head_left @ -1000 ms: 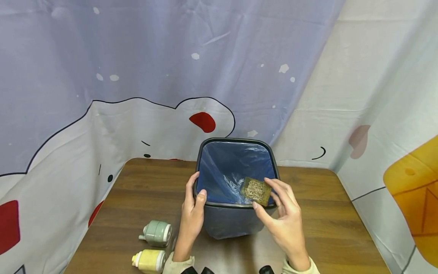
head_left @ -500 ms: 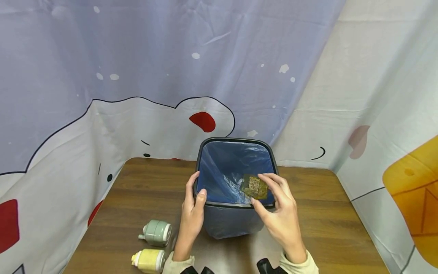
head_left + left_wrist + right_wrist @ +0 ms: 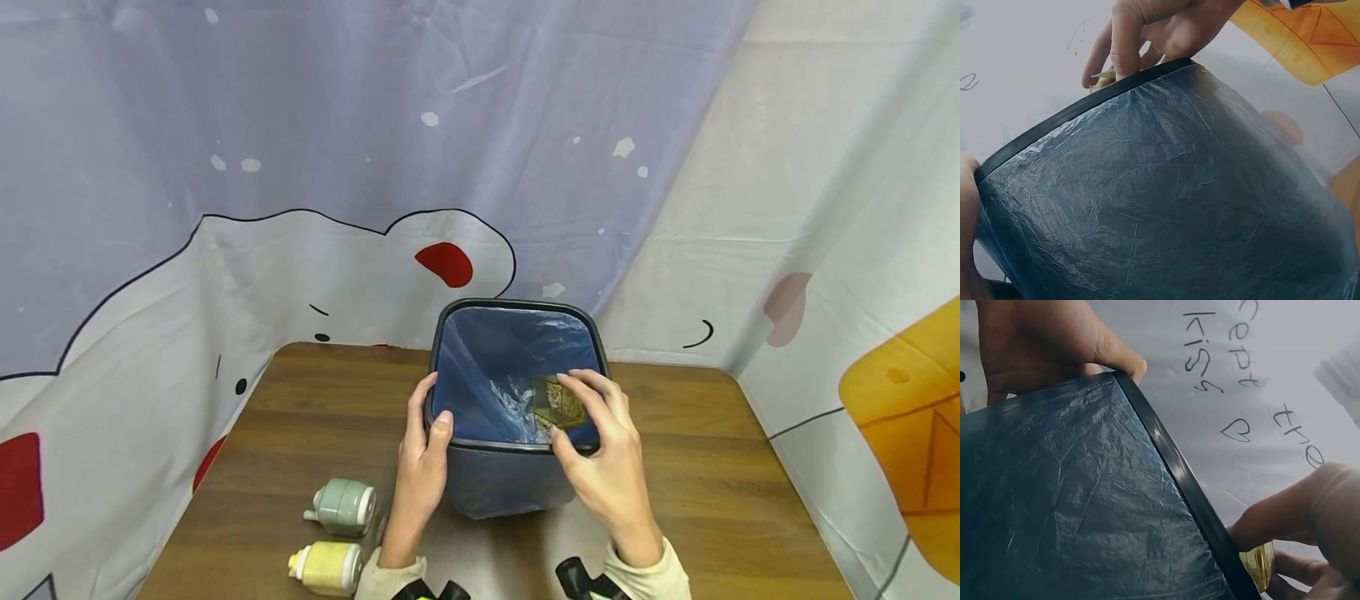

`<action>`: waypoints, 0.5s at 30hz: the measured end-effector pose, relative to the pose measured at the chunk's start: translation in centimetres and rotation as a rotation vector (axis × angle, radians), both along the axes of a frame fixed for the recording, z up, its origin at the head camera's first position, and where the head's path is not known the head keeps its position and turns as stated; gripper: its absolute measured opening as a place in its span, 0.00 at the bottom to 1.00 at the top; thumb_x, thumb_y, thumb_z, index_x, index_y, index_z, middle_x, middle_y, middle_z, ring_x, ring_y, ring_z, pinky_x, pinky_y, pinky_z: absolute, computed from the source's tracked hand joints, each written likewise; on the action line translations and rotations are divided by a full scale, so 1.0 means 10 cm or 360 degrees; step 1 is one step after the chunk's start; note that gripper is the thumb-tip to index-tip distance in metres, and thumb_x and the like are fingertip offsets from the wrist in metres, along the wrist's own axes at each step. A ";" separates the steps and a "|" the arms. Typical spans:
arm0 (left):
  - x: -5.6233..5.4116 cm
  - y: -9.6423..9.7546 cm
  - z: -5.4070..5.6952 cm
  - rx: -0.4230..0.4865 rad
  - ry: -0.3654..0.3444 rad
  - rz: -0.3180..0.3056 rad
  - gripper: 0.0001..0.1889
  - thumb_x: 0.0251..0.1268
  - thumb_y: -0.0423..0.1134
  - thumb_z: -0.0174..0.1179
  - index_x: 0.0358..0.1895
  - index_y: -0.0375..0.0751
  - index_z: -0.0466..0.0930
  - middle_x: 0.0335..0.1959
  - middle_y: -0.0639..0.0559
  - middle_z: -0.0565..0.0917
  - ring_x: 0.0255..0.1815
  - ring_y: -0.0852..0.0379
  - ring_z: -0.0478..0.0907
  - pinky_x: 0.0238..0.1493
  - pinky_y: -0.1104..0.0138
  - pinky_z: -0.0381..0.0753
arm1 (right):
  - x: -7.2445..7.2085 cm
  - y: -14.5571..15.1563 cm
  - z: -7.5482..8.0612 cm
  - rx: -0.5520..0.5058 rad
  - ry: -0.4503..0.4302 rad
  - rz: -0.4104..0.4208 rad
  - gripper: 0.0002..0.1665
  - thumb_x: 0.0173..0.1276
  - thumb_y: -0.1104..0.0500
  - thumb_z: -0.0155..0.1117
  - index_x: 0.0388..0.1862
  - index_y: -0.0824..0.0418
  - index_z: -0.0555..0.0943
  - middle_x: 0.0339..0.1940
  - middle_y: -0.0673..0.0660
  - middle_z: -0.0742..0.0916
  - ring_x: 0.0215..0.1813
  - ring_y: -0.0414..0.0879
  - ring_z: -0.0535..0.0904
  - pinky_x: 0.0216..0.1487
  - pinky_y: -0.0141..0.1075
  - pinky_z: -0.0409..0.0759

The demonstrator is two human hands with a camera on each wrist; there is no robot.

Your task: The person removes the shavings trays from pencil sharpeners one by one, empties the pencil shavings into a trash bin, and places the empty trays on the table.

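Note:
A trash bin [image 3: 510,479] lined with a blue bag [image 3: 487,358] stands upright on the table, its black rim facing up. My left hand [image 3: 422,475] holds the bin's left front corner, thumb at the rim and fingers along the side. Over the bin's mouth, near its right front corner, my right hand [image 3: 603,450] pinches a small square packet [image 3: 564,404] between thumb and fingers. The packet is yellow-brown and partly see-through, with pale markings. In the right wrist view, the yellow packet [image 3: 1260,565] shows just past the rim, between the right thumb and fingers.
Two small bottles, one green [image 3: 343,507] and one yellow [image 3: 326,568], lie on their sides left of the left forearm. The wooden table [image 3: 720,467] extends to both sides of the bin. A printed cloth [image 3: 337,275] hangs behind and around it.
My right hand has moved a little left and farther in over the bin with the packet, which looks smaller and more bent now. The left hand has stayed on the bin.

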State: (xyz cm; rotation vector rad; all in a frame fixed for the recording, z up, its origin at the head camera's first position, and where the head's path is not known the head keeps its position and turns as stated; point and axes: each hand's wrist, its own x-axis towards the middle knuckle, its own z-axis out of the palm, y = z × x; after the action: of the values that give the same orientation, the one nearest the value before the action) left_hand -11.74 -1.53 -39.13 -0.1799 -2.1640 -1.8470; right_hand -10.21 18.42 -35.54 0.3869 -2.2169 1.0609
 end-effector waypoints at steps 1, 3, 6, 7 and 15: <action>0.00 0.00 0.00 0.0001 0.0001 -0.0001 0.25 0.68 0.38 0.46 0.68 0.48 0.57 0.57 0.37 0.71 0.49 0.46 0.68 0.52 0.50 0.65 | 0.00 0.00 0.00 0.0005 0.0011 -0.0001 0.36 0.42 0.70 0.67 0.55 0.55 0.77 0.57 0.53 0.75 0.60 0.46 0.67 0.56 0.33 0.62; 0.00 0.00 0.00 0.0004 0.0003 -0.0001 0.25 0.68 0.38 0.46 0.68 0.48 0.57 0.59 0.38 0.70 0.50 0.45 0.68 0.53 0.49 0.64 | -0.01 -0.01 -0.01 0.0013 0.0030 0.0001 0.35 0.42 0.71 0.66 0.55 0.55 0.78 0.57 0.53 0.76 0.60 0.47 0.67 0.55 0.33 0.63; 0.00 0.00 0.00 0.0010 0.0011 -0.0002 0.25 0.68 0.38 0.46 0.68 0.47 0.57 0.61 0.39 0.68 0.51 0.45 0.68 0.53 0.49 0.64 | -0.02 -0.02 0.00 0.0028 0.0059 0.0013 0.35 0.42 0.72 0.65 0.54 0.56 0.78 0.57 0.53 0.76 0.59 0.47 0.67 0.54 0.32 0.63; 0.00 0.00 0.00 0.0009 0.0013 0.0001 0.25 0.68 0.38 0.46 0.68 0.47 0.57 0.61 0.39 0.69 0.51 0.46 0.68 0.53 0.49 0.64 | -0.03 -0.02 0.00 0.0034 0.0070 0.0022 0.35 0.42 0.72 0.65 0.54 0.56 0.78 0.58 0.54 0.76 0.59 0.48 0.67 0.54 0.32 0.63; -0.01 0.01 0.00 -0.0001 0.0020 0.0005 0.25 0.69 0.38 0.45 0.68 0.48 0.57 0.51 0.38 0.74 0.48 0.45 0.69 0.50 0.51 0.66 | -0.05 -0.03 0.02 0.0104 0.0124 0.0108 0.35 0.43 0.75 0.61 0.55 0.57 0.78 0.58 0.55 0.75 0.61 0.49 0.66 0.56 0.31 0.63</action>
State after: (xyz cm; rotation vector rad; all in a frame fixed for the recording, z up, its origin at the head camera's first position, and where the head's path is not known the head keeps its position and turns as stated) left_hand -11.80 -1.45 -39.16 -0.1877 -2.1557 -1.8384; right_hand -10.69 18.14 -35.35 0.5266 -2.1867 0.9930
